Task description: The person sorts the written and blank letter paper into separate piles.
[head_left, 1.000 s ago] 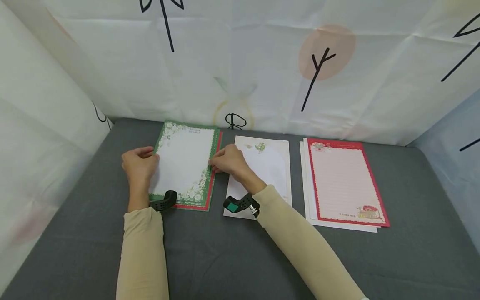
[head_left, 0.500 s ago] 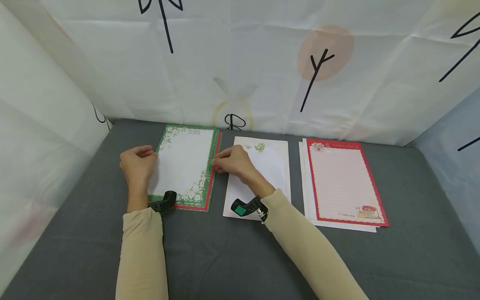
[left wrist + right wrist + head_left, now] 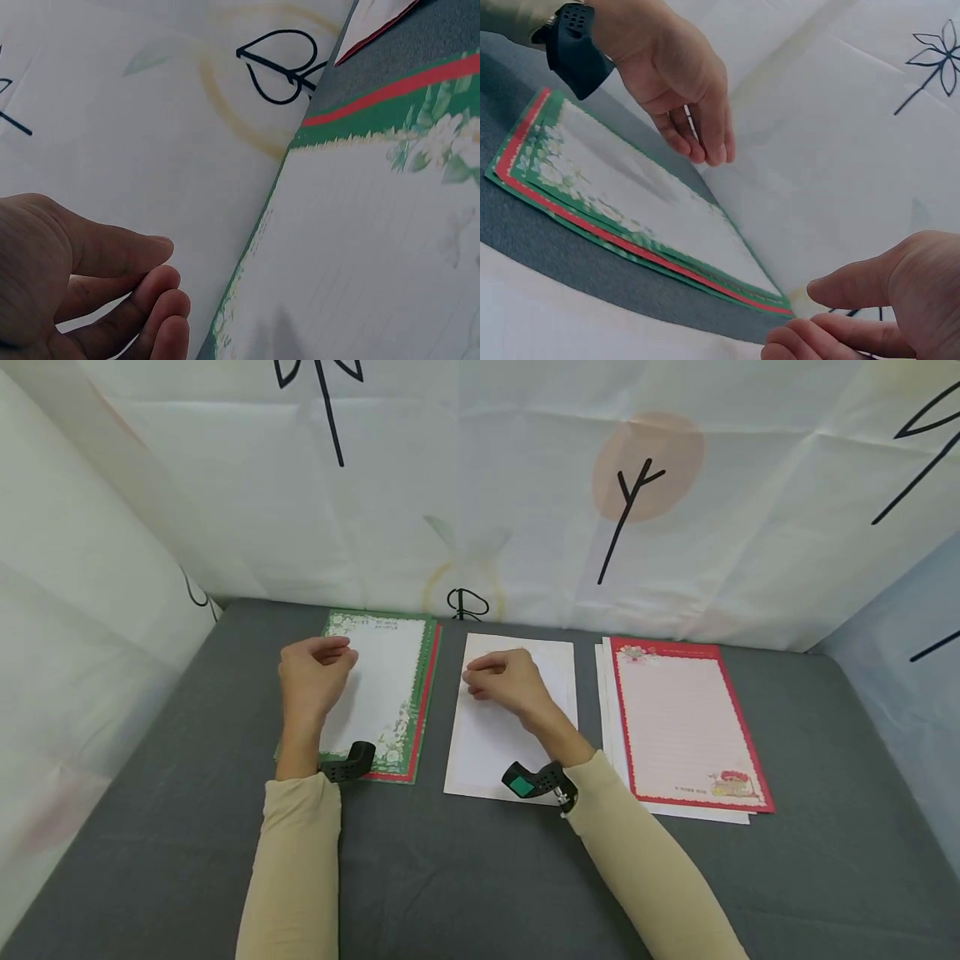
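Observation:
In the head view my left hand [image 3: 317, 675] hovers over the left part of a green-bordered sheet of letter paper [image 3: 375, 685], its fingers loosely bent around nothing. Red and green edges of other sheets show from under that sheet on its right side. My right hand [image 3: 510, 683] is above the middle sheet, a pale letter paper [image 3: 480, 760], with thumb and fingers loosely curled and nothing between them. The left wrist view shows the left thumb and fingertips [image 3: 161, 251] near each other without paper. From the right wrist both hands appear raised over the sheets.
A red-bordered sheet [image 3: 690, 727] lies at the right on top of white sheets [image 3: 618, 777] that stick out at its left and bottom. Dark grey cloth [image 3: 420, 877] covers the table. A white printed curtain [image 3: 525, 485] stands behind it.
Both hands have come off the green-bordered stack. The left has moved right, over the sheet; the right has shifted right, over the middle sheet. The stack's top sheet now lies lower.

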`<state>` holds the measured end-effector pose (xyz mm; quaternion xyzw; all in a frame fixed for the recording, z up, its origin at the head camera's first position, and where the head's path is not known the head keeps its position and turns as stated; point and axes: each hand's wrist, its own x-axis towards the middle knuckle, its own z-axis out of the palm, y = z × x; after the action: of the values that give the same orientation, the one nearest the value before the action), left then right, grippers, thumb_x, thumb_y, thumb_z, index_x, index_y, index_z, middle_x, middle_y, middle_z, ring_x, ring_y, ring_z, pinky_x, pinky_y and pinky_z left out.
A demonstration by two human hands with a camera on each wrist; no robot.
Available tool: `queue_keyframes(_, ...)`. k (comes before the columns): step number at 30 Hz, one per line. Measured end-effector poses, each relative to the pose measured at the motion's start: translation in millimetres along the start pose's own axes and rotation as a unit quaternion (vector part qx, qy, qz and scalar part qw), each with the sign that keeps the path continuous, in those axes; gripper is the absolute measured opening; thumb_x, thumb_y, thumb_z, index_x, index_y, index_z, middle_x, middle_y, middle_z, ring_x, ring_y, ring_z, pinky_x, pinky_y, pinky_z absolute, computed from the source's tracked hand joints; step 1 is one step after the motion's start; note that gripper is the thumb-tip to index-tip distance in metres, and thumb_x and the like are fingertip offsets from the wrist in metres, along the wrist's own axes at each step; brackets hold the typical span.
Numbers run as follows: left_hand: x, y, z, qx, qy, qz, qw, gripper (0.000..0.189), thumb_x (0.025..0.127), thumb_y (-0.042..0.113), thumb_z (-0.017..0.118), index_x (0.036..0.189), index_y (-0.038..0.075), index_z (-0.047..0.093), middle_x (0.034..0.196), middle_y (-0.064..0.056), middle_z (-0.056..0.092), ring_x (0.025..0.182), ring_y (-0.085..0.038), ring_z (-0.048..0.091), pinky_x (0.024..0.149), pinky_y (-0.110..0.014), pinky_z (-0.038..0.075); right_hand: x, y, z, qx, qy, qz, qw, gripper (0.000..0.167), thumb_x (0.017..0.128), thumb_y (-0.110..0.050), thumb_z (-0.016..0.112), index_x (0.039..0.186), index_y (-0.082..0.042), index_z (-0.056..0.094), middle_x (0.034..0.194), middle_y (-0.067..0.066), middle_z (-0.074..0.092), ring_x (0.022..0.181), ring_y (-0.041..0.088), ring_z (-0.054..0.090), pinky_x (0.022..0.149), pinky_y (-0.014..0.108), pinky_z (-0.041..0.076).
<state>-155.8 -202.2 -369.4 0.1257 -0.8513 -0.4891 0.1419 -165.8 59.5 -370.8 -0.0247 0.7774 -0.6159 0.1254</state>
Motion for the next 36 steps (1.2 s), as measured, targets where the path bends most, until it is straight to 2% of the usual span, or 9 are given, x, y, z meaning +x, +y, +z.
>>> queue_keyframes(3, -2.8, 5.0, 8.6, -0.010, -0.020, 0.025, 0.9994, 0.026, 0.097, 0.009, 0.067, 0.118, -0.003, 0.073, 0.108, -0.021, 0.070, 0.100, -0.031, 0.066, 0.078, -0.029, 0.049, -4.5, 1.7, -11.4, 0.002, 0.013, -0.011, 0.9999, 0.022, 0.094, -0.005, 0.070, 0.111, 0.009, 0.071, 0.106, 0.025, 0.072, 0.091, 0.034, 0.072, 0.082, 0.039, 0.060)
queue_keyframes(7, -6.5, 11.6, 19.3, -0.028, -0.060, 0.043, 0.9969, 0.025, 0.097, 0.008, 0.067, 0.118, -0.005, 0.072, 0.108, -0.022, 0.070, 0.100, -0.032, 0.065, 0.080, -0.032, 0.050, -12.0, 3.8, -27.1, -0.001, 0.031, -0.022, 0.9993, 0.022, 0.094, -0.005, 0.070, 0.111, 0.009, 0.071, 0.104, 0.024, 0.072, 0.094, 0.037, 0.072, 0.083, 0.041, 0.059)
queue_keyframes(11, -10.5, 18.9, 30.7, -0.041, -0.101, 0.056, 0.9924, 0.025, 0.097, 0.007, 0.066, 0.118, -0.007, 0.071, 0.107, -0.023, 0.069, 0.099, -0.032, 0.066, 0.082, -0.033, 0.051, -19.5, 6.9, -43.7, -0.007, 0.045, -0.034, 0.9984, 0.027, 0.094, -0.006, 0.069, 0.115, 0.010, 0.069, 0.104, 0.023, 0.073, 0.096, 0.040, 0.071, 0.082, 0.037, 0.060)
queue_keyframes(15, -13.6, 24.5, 41.5, -0.055, -0.137, 0.069, 0.9867, 0.025, 0.097, 0.006, 0.066, 0.118, -0.007, 0.071, 0.107, -0.023, 0.070, 0.099, -0.033, 0.066, 0.086, -0.039, 0.053, -25.9, 13.7, -61.6, -0.015, 0.059, -0.047, 0.9970, 0.031, 0.094, -0.009, 0.071, 0.118, 0.011, 0.068, 0.104, 0.022, 0.072, 0.095, 0.039, 0.071, 0.080, 0.032, 0.059)
queue_keyframes(20, -17.3, 28.0, 48.2, -0.088, -0.176, 0.073, 0.9777, 0.027, 0.097, 0.005, 0.066, 0.121, -0.008, 0.069, 0.110, -0.023, 0.068, 0.103, -0.034, 0.065, 0.089, -0.040, 0.053, -35.4, 23.2, -82.2, -0.016, 0.078, -0.056, 0.9953, 0.036, 0.093, -0.008, 0.073, 0.122, 0.012, 0.066, 0.106, 0.023, 0.070, 0.092, 0.028, 0.073, 0.081, 0.031, 0.059)
queue_keyframes(25, -22.9, 33.1, 56.0, -0.105, -0.210, 0.074, 0.9693, 0.028, 0.096, 0.003, 0.068, 0.123, -0.008, 0.068, 0.111, -0.022, 0.068, 0.104, -0.033, 0.064, 0.085, -0.036, 0.053, -46.6, 30.4, -98.1, -0.071, 0.100, -0.073, 0.9898, 0.036, 0.093, -0.010, 0.074, 0.123, 0.009, 0.067, 0.109, 0.022, 0.070, 0.089, 0.016, 0.071, 0.079, 0.020, 0.055)
queue_keyframes(29, -28.4, 38.6, 63.5, -0.105, -0.230, 0.075, 0.9647, 0.029, 0.096, 0.004, 0.068, 0.122, -0.008, 0.068, 0.111, -0.021, 0.069, 0.104, -0.033, 0.065, 0.084, -0.036, 0.054, -55.0, 34.0, -106.3, -0.103, 0.114, -0.088, 0.9842, 0.036, 0.092, -0.013, 0.076, 0.122, 0.007, 0.068, 0.109, 0.021, 0.071, 0.091, 0.013, 0.069, 0.078, 0.017, 0.052)
queue_keyframes(36, -33.4, 42.5, 76.9, -0.095, -0.250, 0.075, 0.9605, 0.028, 0.095, 0.006, 0.070, 0.121, -0.006, 0.070, 0.108, -0.018, 0.071, 0.101, -0.030, 0.068, 0.083, -0.039, 0.055, -61.2, 38.5, -113.0, -0.096, 0.110, -0.097, 0.9845, 0.036, 0.090, -0.011, 0.078, 0.121, 0.006, 0.068, 0.109, 0.021, 0.071, 0.093, 0.016, 0.068, 0.079, 0.017, 0.053)
